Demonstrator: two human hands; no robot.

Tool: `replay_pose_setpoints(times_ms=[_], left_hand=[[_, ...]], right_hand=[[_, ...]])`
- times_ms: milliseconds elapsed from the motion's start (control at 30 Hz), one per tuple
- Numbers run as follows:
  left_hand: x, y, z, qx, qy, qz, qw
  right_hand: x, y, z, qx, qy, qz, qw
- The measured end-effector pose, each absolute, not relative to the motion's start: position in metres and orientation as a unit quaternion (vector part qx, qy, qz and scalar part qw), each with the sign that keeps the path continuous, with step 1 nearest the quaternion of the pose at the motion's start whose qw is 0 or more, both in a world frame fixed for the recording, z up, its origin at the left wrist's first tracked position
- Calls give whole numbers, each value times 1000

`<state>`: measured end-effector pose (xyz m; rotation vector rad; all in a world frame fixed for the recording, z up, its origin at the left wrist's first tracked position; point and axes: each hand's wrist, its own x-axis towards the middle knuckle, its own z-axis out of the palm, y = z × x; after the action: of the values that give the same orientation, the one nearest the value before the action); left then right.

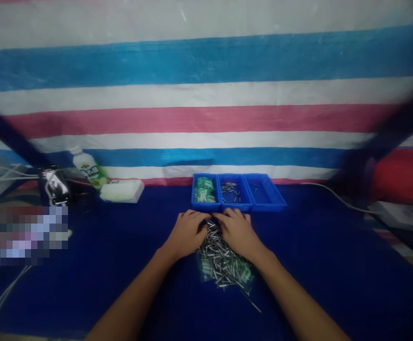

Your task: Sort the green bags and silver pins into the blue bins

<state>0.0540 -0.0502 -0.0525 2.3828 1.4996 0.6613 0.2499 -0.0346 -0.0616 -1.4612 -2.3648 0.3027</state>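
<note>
A pile of thin metal pins (220, 258) lies on the dark blue table, with green-and-clear plastic packets (206, 269) under and beside it. My left hand (191, 230) rests at the pile's upper left, fingers curled and thumb touching the pins. At the upper right my right hand (235, 229) lies over the pile's edge, its fingers bent and spread a little. The fingertips of both hands nearly meet at the top of the pile. Whether either hand pinches a pin is hidden. One longer pin (251, 302) sticks out toward the lower right.
Behind the hands stand three blue trays: the left one (193, 204) holds green packets, the middle one (236, 207) metal pins, the right one (268, 192) a thin pin or two. A bottle (89, 166), a tissue pack (123, 191) and cables (5, 293) are at left.
</note>
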Motion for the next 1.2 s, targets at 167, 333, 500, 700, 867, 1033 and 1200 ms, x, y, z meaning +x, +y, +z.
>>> replay_pose_setpoints(times_ms=[167,333,500,700,867,1033,1200], left_hand=[[52,-51,-52,817,513,228,133],[53,-50,-49,821,507,235,118],[53,-51,-43,816,493,288,87],[54,-53,-33,781,475,389,114],[72,-58,-16,697,518,443,222],[90,-72,-7,667,496,497,251],[102,-83,-9,624,520,513,277]], right_hand=[[248,-32,-56,-534,-823,75,178],[248,-33,-51,-533,-829,68,158],[251,-33,-46,-538,-817,100,182],[253,-34,-43,-505,-737,273,358],[251,-43,-38,-427,-548,503,514],[249,-55,-26,-389,-541,554,499],[257,-74,-17,-434,-649,419,464]])
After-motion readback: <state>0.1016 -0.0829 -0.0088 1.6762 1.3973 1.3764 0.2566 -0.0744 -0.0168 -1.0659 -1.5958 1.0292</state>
